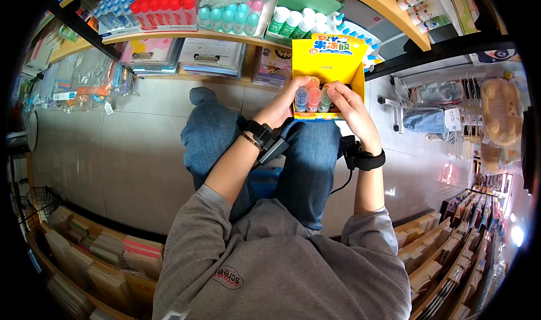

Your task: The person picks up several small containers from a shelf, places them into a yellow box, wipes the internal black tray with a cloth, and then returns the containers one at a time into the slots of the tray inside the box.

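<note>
A yellow cardboard display box with its printed back panel raised is held above my knees. Inside stand several small tubes with translucent caps: a blue tube at the left, a pink tube in the middle, a green tube at the right and an orange cap behind. My left hand grips the box's left side, its thumb by the orange cap. With its fingertips on the green tube's cap, my right hand reaches over the box's right side.
Beyond the box, a wooden shelf carries red-capped bottles, teal bottles and green glue bottles. Clipboards lie on the shelf below. Wooden racks of books stand behind me, and hanging goods are at the right.
</note>
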Available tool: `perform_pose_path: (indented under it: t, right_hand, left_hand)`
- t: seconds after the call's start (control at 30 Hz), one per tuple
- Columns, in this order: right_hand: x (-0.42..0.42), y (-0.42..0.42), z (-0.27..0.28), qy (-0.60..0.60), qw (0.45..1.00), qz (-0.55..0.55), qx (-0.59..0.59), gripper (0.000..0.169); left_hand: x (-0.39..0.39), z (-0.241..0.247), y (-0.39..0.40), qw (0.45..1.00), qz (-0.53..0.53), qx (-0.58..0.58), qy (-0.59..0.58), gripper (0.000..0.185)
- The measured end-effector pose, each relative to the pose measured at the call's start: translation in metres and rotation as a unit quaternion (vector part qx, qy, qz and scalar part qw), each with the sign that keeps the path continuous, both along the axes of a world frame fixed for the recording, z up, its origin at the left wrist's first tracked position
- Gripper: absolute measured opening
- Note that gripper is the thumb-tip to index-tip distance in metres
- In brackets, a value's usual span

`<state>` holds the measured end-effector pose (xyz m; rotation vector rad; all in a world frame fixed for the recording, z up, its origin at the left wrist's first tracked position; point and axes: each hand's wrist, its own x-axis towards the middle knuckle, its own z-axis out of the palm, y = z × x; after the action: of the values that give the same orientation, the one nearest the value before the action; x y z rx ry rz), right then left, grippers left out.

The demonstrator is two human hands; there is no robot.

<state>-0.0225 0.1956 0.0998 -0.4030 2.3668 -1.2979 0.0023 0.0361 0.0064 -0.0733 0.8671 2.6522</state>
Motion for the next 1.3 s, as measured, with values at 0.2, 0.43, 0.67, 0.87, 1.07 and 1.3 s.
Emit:
perform_pose_path:
  t: [0.2,0.43,0.67,0.87,1.07,1.3]
  right_hand:
    - [-0.009,0.002,0.010,-0.034,0.996,0.065,0.043,0.030]
    - [-0.010,-0.004,0.009,0.007,0.996,0.050,0.073,0.033]
    - [-0.006,0.001,0.010,-0.011,0.993,0.049,0.108,0.036]
    - [0.001,-0.006,0.012,0.010,0.994,0.037,0.106,0.035]
    - [-0.001,-0.007,0.018,0.073,0.975,0.082,0.192,0.038]
    - [-0.008,0.012,0.055,0.116,0.981,0.035,0.153,0.048]
  left_hand:
    - [0.002,0.007,0.000,1.000,0.008,-0.022,-0.013,0.056]
    - [-0.002,0.000,0.000,0.999,0.003,-0.011,-0.030,0.057]
    - [0.013,0.035,-0.007,0.997,0.024,-0.060,-0.037,0.027]
    - [0.005,0.006,-0.003,1.000,0.002,0.002,-0.024,0.053]
    - [0.001,-0.007,0.006,1.000,0.009,0.017,-0.019,0.052]
    - [0.004,0.002,-0.004,0.999,0.020,-0.047,-0.002,0.050]
